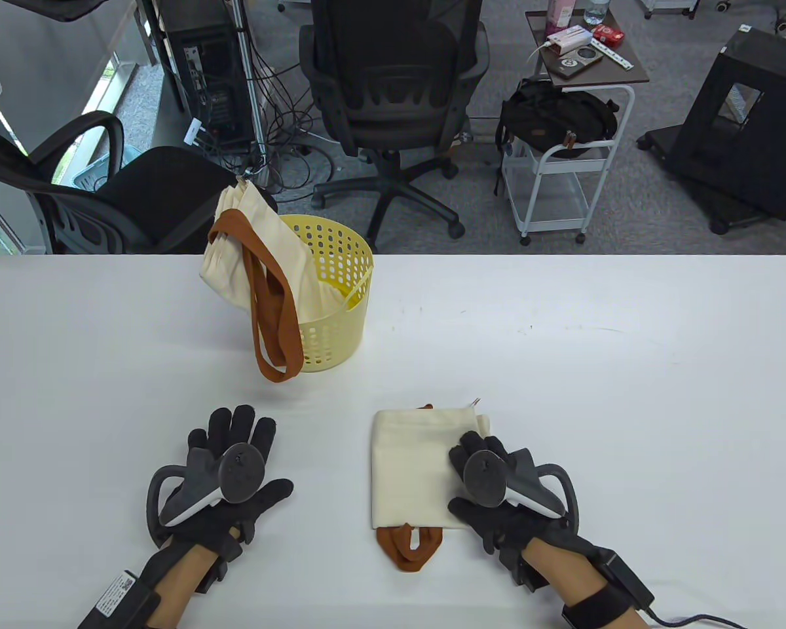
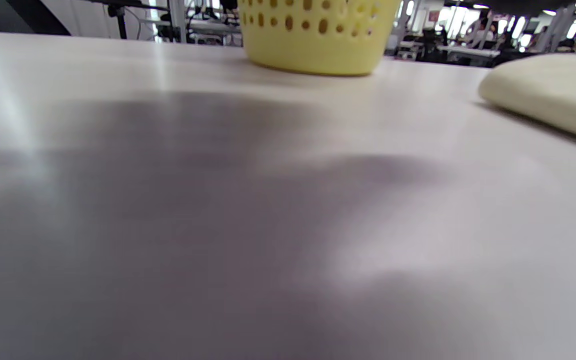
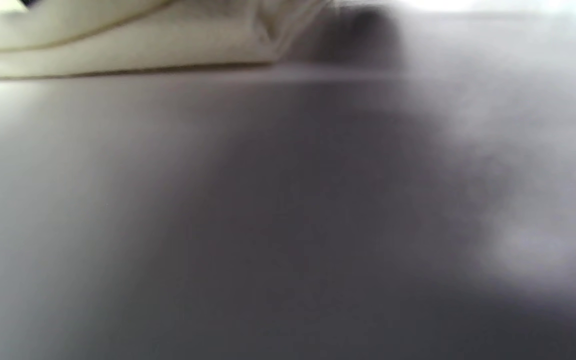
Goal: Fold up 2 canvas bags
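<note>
A folded cream canvas bag (image 1: 414,466) lies flat on the white table near the front, its brown handles (image 1: 408,545) sticking out at the near edge. It also shows in the left wrist view (image 2: 548,90) and the right wrist view (image 3: 133,37). My right hand (image 1: 491,472) rests palm down on the bag's right part. My left hand (image 1: 236,452) lies flat on the bare table to the bag's left, fingers spread, holding nothing. A second cream bag (image 1: 262,262) with brown handles (image 1: 272,314) hangs over the rim of a yellow basket (image 1: 337,288).
The yellow perforated basket (image 2: 315,35) stands at the table's far left-centre. The white table (image 1: 596,393) stretches to the right. Behind the far edge are office chairs (image 1: 393,98), a white cart (image 1: 563,164) and cables.
</note>
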`<action>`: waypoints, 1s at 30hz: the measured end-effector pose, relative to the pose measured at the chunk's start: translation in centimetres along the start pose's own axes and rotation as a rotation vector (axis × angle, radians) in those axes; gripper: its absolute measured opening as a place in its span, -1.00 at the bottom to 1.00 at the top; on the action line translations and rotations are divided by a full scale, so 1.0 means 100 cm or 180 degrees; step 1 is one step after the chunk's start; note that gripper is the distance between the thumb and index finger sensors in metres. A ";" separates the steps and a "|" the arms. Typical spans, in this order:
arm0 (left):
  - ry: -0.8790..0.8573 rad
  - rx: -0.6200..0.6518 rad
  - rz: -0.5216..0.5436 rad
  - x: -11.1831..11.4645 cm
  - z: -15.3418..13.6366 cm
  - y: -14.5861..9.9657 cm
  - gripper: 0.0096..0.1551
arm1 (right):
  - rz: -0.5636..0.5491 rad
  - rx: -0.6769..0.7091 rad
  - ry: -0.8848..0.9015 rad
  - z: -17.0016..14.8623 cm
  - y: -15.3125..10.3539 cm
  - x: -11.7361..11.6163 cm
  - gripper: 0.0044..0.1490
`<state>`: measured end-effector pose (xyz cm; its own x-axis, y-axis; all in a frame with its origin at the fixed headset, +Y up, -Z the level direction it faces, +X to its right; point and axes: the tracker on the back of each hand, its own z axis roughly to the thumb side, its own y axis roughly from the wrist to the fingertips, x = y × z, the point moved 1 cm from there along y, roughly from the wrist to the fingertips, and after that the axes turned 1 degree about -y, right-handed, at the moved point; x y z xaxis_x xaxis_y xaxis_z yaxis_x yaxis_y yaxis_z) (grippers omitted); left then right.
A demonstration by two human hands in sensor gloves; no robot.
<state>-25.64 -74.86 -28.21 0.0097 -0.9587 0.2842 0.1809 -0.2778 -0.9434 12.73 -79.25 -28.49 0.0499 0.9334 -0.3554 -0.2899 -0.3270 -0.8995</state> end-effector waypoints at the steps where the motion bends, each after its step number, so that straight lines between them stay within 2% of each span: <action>1: -0.0001 0.0007 0.0012 0.000 0.000 0.000 0.12 | 0.0015 -0.0001 0.0015 -0.001 0.001 0.000 -0.06; 4: -0.0003 0.0037 0.0016 0.000 0.002 0.000 0.12 | 0.0039 -0.0095 0.0081 -0.006 0.005 0.001 -0.11; 9: -0.0017 0.0041 0.0075 -0.003 0.000 -0.002 0.11 | 0.0040 -0.0380 0.0234 -0.036 0.022 0.013 -0.14; 18: 0.0022 -0.0018 0.0077 -0.003 -0.005 -0.003 0.11 | 0.0123 -0.1028 0.0114 -0.119 0.084 0.052 -0.15; 24: 0.0078 -0.0081 0.0078 -0.002 -0.010 -0.003 0.12 | 0.0178 -0.1413 0.0734 -0.180 0.125 0.070 -0.11; 30: 0.0058 -0.0151 0.0046 0.001 -0.017 0.000 0.12 | 0.0136 -0.1621 0.1098 -0.226 0.147 0.080 -0.10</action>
<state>-27.32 -75.03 -28.44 -0.0058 -0.9635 0.2677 0.1341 -0.2660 -0.9546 30.46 -79.92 -50.34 0.3792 0.8442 -0.3790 0.1902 -0.4719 -0.8609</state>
